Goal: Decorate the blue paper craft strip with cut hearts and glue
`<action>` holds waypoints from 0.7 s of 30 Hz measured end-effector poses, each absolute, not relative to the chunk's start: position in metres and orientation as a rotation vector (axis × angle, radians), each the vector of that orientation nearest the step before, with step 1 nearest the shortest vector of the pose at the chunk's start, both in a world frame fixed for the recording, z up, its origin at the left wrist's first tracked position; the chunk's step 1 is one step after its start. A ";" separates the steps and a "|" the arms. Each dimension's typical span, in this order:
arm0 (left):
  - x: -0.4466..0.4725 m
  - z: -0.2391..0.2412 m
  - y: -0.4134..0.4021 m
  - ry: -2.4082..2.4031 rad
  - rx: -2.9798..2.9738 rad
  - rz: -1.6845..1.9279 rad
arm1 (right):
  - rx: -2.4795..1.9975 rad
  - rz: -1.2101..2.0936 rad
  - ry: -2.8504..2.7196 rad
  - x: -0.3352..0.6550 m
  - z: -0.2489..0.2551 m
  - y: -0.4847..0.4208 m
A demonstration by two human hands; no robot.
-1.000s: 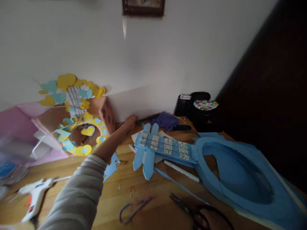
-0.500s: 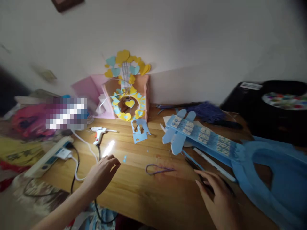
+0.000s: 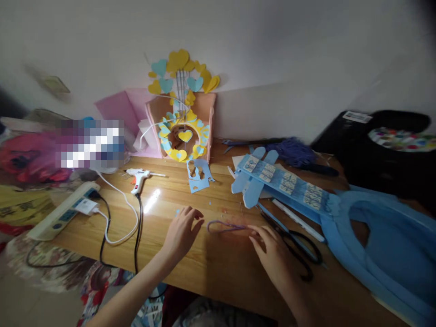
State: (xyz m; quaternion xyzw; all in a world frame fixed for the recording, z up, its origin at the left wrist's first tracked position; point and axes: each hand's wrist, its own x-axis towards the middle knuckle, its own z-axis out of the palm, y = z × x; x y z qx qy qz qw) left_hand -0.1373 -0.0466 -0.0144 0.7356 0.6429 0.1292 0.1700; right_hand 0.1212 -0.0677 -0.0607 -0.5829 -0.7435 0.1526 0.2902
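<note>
A loop of purple yarn (image 3: 225, 225) lies on the wooden table (image 3: 190, 277) between my hands. My left hand (image 3: 182, 232) hovers just left of the loop, fingers spread and holding nothing. My right hand (image 3: 272, 252) rests at the loop's right end with its fingertips on the strand; the fingers lie loosely apart. Black scissors (image 3: 296, 247) lie right beside my right hand. A blue foam piece with patterned squares (image 3: 282, 184) lies behind them.
A pink box with yellow and blue hearts (image 3: 184, 122) stands at the wall. A white glue gun (image 3: 138, 175) and its cord lie left, by a power strip (image 3: 63, 209). Blue foam sheets (image 3: 384, 245) fill the right; a black marker case (image 3: 388, 145) stands behind.
The view swung from the back wall down to the table front. My left hand came back from the far edge to the yarn loop; my right hand moved from the scissors to the loop's end.
</note>
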 end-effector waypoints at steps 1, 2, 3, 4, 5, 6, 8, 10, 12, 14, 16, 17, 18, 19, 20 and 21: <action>-0.129 -0.017 -0.046 1.766 2.110 0.368 | -1.593 0.377 -1.987 0.121 -0.061 -0.064; -0.121 -0.019 -0.045 1.716 2.127 0.364 | -1.618 0.365 -2.008 0.120 -0.061 -0.060; -0.113 -0.022 -0.043 1.673 2.141 0.354 | -1.630 0.367 -2.043 0.118 -0.059 -0.057; -0.107 -0.025 -0.041 1.633 2.155 0.340 | -1.636 0.374 -2.080 0.116 -0.057 -0.054; -0.101 -0.027 -0.039 1.597 2.168 0.320 | -1.640 0.385 -2.114 0.113 -0.054 -0.052; -0.097 -0.029 -0.037 1.567 2.181 0.297 | -1.644 0.392 -2.139 0.111 -0.052 -0.050; -0.094 -0.031 -0.035 1.549 2.199 0.245 | -1.645 0.391 -2.165 0.108 -0.048 -0.049; -0.095 -0.032 -0.035 1.588 2.202 0.196 | -1.639 0.381 -2.171 0.109 -0.046 -0.050; -0.100 -0.032 -0.037 1.658 2.194 0.152 | -1.627 0.371 -2.171 0.111 -0.048 -0.051; -0.108 -0.033 -0.041 1.728 2.178 0.114 | -1.614 0.356 -2.159 0.114 -0.052 -0.052; -0.115 -0.034 -0.046 1.785 2.161 0.083 | -1.601 0.343 -2.136 0.118 -0.056 -0.054; -0.117 -0.034 -0.050 1.809 2.153 0.091 | -1.592 0.340 -2.126 0.119 -0.058 -0.054; -0.118 -0.034 -0.053 1.822 2.148 0.129 | -1.584 0.338 -2.117 0.120 -0.059 -0.055; -0.117 -0.033 -0.057 1.815 2.148 0.196 | -1.574 0.339 -2.109 0.121 -0.059 -0.056; -0.114 -0.031 -0.060 1.784 2.151 0.283 | -1.563 0.345 -2.099 0.121 -0.058 -0.058; -0.109 -0.028 -0.062 1.723 2.160 0.372 | -1.551 0.358 -2.091 0.121 -0.055 -0.060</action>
